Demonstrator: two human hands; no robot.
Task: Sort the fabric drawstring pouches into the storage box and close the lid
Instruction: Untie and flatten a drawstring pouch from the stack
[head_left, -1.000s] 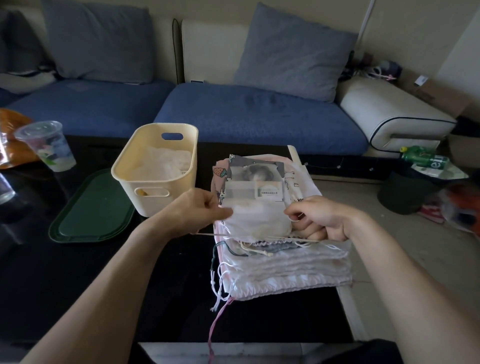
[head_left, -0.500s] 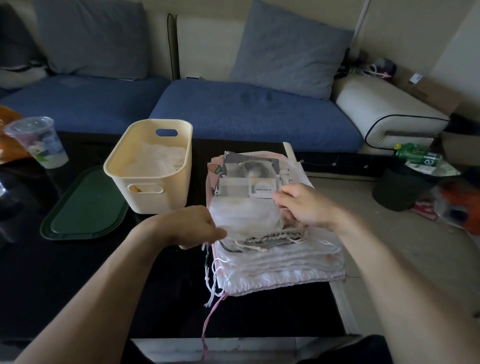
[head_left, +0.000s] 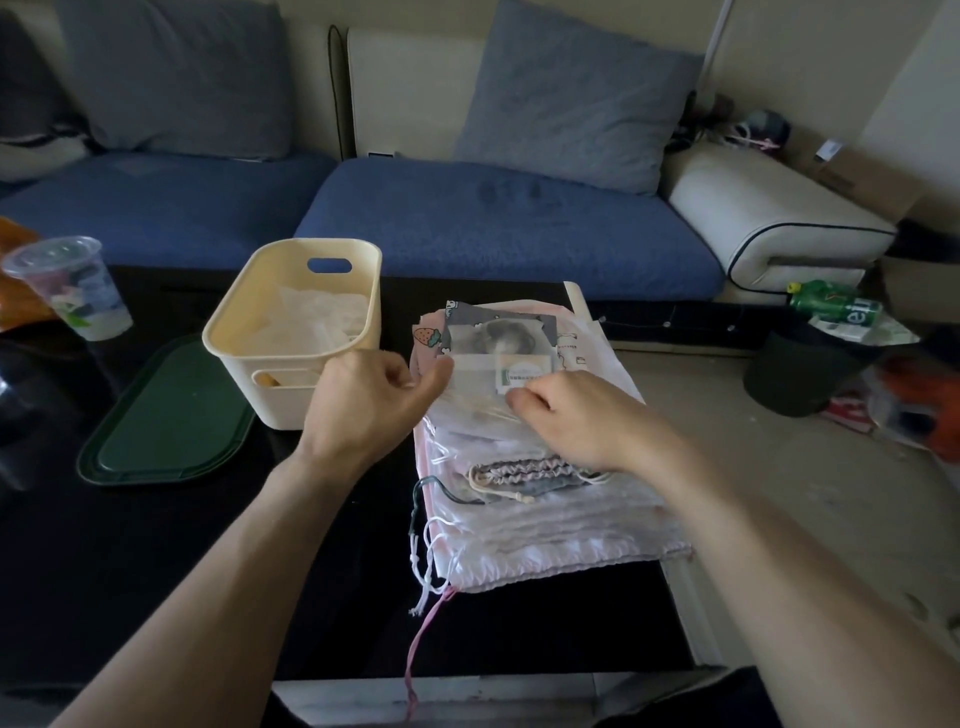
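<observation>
Head view: the stack of pouches (head_left: 545, 499) lies on the dark table (head_left: 156, 561), just right of the cream storage box (head_left: 298, 332), which already holds white fabric. The green lid (head_left: 166, 415) lies flat to the left of the box.

The left hand (head_left: 363, 405) has curled fingers at the sheer top pouch (head_left: 478, 400); whether it grips the edge, cannot tell. The right hand (head_left: 576, 415) pinches the pouch near its label.

Judgement: lift only the top layer, keep the cords from snagging the stack below, and carry it level into the box.
</observation>
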